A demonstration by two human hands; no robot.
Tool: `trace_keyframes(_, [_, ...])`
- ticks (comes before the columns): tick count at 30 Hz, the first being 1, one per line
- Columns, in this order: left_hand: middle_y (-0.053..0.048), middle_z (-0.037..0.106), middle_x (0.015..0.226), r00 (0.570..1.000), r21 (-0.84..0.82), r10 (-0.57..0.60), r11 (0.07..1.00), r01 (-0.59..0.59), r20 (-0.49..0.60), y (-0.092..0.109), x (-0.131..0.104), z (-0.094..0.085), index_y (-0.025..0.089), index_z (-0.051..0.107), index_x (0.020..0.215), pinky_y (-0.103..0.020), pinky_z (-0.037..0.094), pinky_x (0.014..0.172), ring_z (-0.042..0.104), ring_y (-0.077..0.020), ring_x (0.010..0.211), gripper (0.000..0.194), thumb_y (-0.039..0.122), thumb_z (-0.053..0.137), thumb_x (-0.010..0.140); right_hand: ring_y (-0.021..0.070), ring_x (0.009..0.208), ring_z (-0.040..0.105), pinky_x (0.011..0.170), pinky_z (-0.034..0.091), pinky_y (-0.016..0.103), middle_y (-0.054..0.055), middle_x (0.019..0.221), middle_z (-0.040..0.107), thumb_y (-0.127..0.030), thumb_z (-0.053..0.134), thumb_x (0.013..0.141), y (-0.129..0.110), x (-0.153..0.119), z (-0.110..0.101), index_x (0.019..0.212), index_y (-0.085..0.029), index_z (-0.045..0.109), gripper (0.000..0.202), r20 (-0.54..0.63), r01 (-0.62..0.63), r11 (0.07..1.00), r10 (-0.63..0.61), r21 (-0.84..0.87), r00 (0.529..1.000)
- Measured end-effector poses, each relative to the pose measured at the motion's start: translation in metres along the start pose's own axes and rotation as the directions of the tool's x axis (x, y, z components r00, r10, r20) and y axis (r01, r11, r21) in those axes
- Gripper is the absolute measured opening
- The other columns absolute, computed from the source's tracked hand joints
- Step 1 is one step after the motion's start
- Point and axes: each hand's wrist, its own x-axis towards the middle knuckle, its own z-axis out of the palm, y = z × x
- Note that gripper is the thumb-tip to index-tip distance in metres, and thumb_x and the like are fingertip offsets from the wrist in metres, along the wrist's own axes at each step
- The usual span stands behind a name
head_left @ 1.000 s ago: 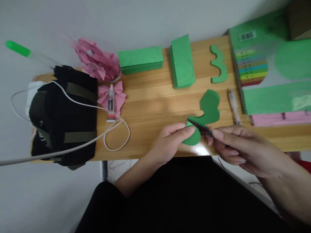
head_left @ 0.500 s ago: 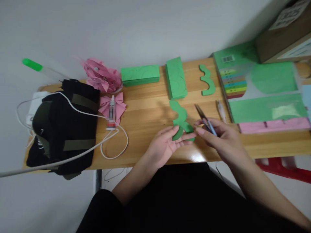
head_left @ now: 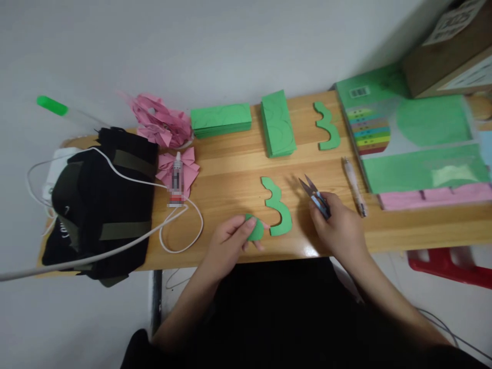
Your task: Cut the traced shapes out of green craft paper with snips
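Observation:
Between the thumb and fingers of my left hand (head_left: 230, 238) is a small green paper piece (head_left: 255, 228) with a rounded edge. Just right of it, a wavy green paper cutout (head_left: 282, 214) shaped like a 3 lies on the wooden table. My right hand (head_left: 340, 225) is wrapped around a pair of thread snips (head_left: 317, 197), blades apart and pointing up and left. Farther back lies a second wavy green cutout (head_left: 326, 128). A white pen (head_left: 354, 187) rests to the right of my right hand.
Two stacks of green paper, one lengthwise (head_left: 222, 119) and one crosswise (head_left: 279, 125), lie at the back. Left are pink folded paper (head_left: 163, 120), a glue tube (head_left: 176, 179), a black bag (head_left: 107, 205) and a white cable (head_left: 126, 246). A green paper pack (head_left: 418, 169) and cardboard box (head_left: 449, 56) are right.
The wavy cutout has left my left hand and lies on the table. My left hand has shifted left and down, keeping a smaller green piece. My right hand with the snips has moved slightly down.

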Motion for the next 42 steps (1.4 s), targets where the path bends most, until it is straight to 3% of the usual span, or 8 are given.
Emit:
trace_keyframes(9, [-0.004, 0.070, 0.075, 0.988, -0.149, 0.118, 0.980, -0.132, -0.102, -0.011, 0.025, 0.025, 0.019, 0.060, 0.057, -0.030, 0.047, 0.069, 0.063, -0.0166, 0.074, 0.038, 0.043, 0.065, 0.086, 0.0437, 0.111, 0.056, 0.097, 0.041, 0.067, 0.025, 0.110, 0.062, -0.031, 0.056, 0.085, -0.003, -0.011, 0.008, 0.112, -0.010, 0.066, 0.036, -0.153, 0.100, 0.994, -0.106, -0.047, 0.982])
trace_keyframes(13, [-0.005, 0.075, 0.102, 0.976, -0.170, 0.212, 0.961, -0.216, -0.042, -0.013, 0.030, 0.035, 0.021, 0.069, 0.065, -0.036, 0.048, 0.098, 0.066, -0.0203, 0.100, 0.030, 0.035, 0.062, 0.090, 0.0272, 0.085, 0.068, 0.078, 0.057, 0.043, 0.011, 0.091, 0.071, -0.040, 0.054, 0.093, -0.026, -0.025, -0.010, 0.091, -0.021, 0.070, 0.025, -0.018, 0.140, 0.968, -0.140, 0.207, 0.990])
trace_keyframes(17, [-0.008, 0.074, 0.114, 0.978, -0.123, 0.210, 0.971, -0.207, 0.012, -0.010, 0.031, 0.047, 0.019, 0.075, 0.072, -0.038, 0.048, 0.100, 0.066, -0.0230, 0.109, 0.026, 0.032, 0.062, 0.091, 0.0197, 0.067, 0.065, 0.063, 0.055, 0.032, 0.004, 0.074, 0.073, -0.037, 0.067, 0.086, -0.039, -0.029, -0.019, 0.082, -0.022, 0.070, 0.015, 0.129, 0.005, 0.824, -0.094, 0.567, 0.987])
trace_keyframes(25, [-0.010, 0.074, 0.095, 0.924, 0.081, 0.318, 0.936, -0.341, 0.214, -0.001, 0.061, 0.089, 0.017, 0.067, 0.068, -0.037, 0.050, 0.096, 0.068, -0.0222, 0.100, 0.033, 0.032, 0.053, 0.094, 0.0181, 0.062, 0.064, 0.061, 0.053, 0.030, 0.003, 0.067, 0.071, -0.039, 0.072, 0.081, -0.010, -0.023, -0.036, 0.072, -0.020, 0.071, 0.021, -0.026, -0.055, 0.768, 0.093, 0.638, 0.995])
trace_keyframes(29, [-0.011, 0.072, 0.099, 0.858, 0.160, 0.365, 0.882, -0.443, 0.360, 0.005, 0.085, 0.124, 0.017, 0.072, 0.086, -0.043, 0.050, 0.097, 0.066, -0.0260, 0.100, 0.025, 0.038, 0.060, 0.090, 0.0167, 0.062, 0.061, 0.060, 0.051, 0.029, 0.002, 0.065, 0.068, -0.038, 0.078, 0.073, 0.021, -0.018, -0.064, 0.070, -0.020, 0.070, 0.020, -0.208, -0.077, 0.752, 0.278, 0.654, 0.938])
trace_keyframes(31, [-0.016, 0.063, 0.134, 0.805, 0.253, 0.409, 0.801, -0.542, 0.431, 0.004, 0.093, 0.143, 0.018, 0.070, 0.116, -0.050, 0.036, 0.115, 0.053, -0.0324, 0.130, 0.037, 0.036, 0.070, 0.084, 0.0147, 0.060, 0.057, 0.059, 0.048, 0.028, 0.000, 0.063, 0.065, -0.038, 0.078, 0.071, 0.044, -0.015, -0.080, 0.068, -0.019, 0.068, 0.021, -0.328, -0.085, 0.749, 0.386, 0.657, 0.862])
trace_keyframes(35, [-0.020, 0.036, 0.161, 0.599, 0.598, 0.298, 0.104, -0.794, 0.743, -0.009, 0.104, 0.177, 0.017, 0.059, 0.138, -0.058, 0.028, 0.120, 0.029, -0.0378, 0.151, 0.048, 0.041, 0.051, 0.097, 0.0133, 0.054, 0.051, 0.051, 0.041, 0.027, -0.001, 0.058, 0.059, -0.041, 0.079, 0.063, 0.088, -0.015, -0.105, 0.063, -0.019, 0.066, 0.026, -0.495, -0.119, 0.747, 0.542, 0.654, 0.679])
trace_keyframes(42, [-0.015, 0.034, 0.163, 0.544, 0.578, 0.289, -0.041, -0.815, 0.788, -0.028, 0.110, 0.206, 0.020, 0.063, 0.133, -0.056, 0.026, 0.123, 0.022, -0.0358, 0.154, 0.043, 0.042, 0.049, 0.099, 0.0111, 0.052, 0.050, 0.048, 0.040, 0.025, -0.002, 0.057, 0.058, -0.038, 0.081, 0.067, 0.115, -0.029, -0.113, 0.062, -0.017, 0.066, 0.027, -0.524, -0.188, 0.730, 0.622, 0.657, 0.582])
